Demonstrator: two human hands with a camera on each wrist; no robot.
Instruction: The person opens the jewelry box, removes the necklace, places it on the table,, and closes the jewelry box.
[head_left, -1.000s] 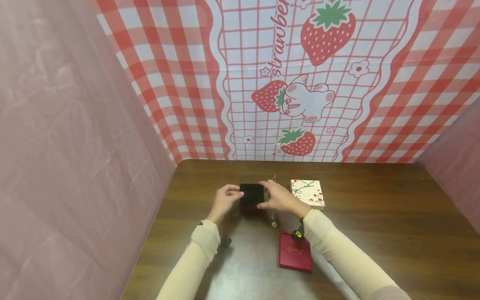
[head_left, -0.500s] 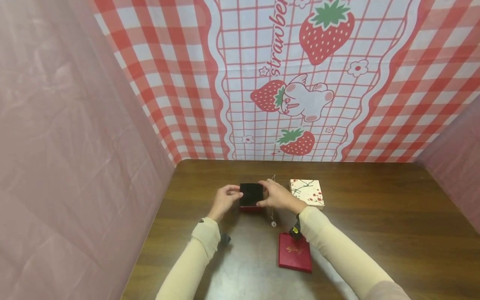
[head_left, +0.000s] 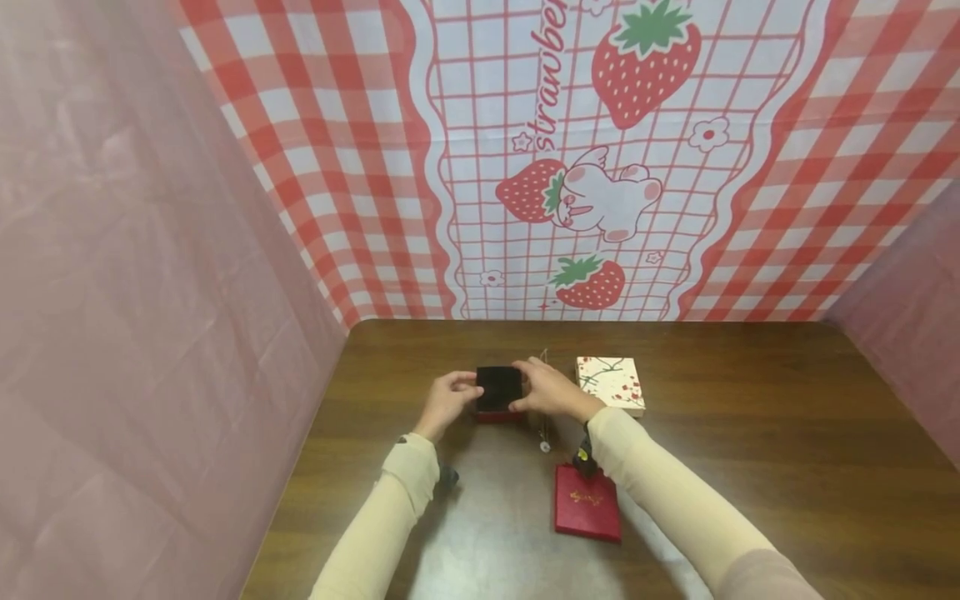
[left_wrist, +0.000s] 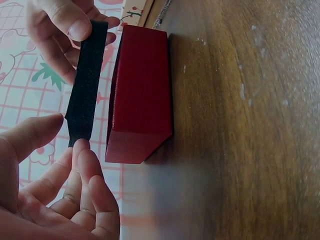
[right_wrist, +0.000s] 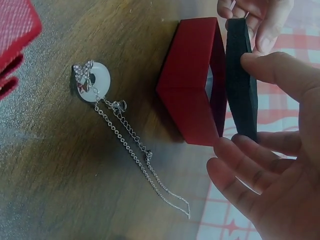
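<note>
Black pad in my grip: from my head, I see it between my left hand and right hand, over a red box, toward the far edge of the table. Closer to that edge sits a floral box; a gold-lettered red piece lies farther from it. At my left wrist, half-bent fingers and thumbs pinch the pad's ends, just clear of the box's open top. At my right wrist, a silver necklace lies beside the box.

Wooden table, boxes, necklace, probable lid
</note>
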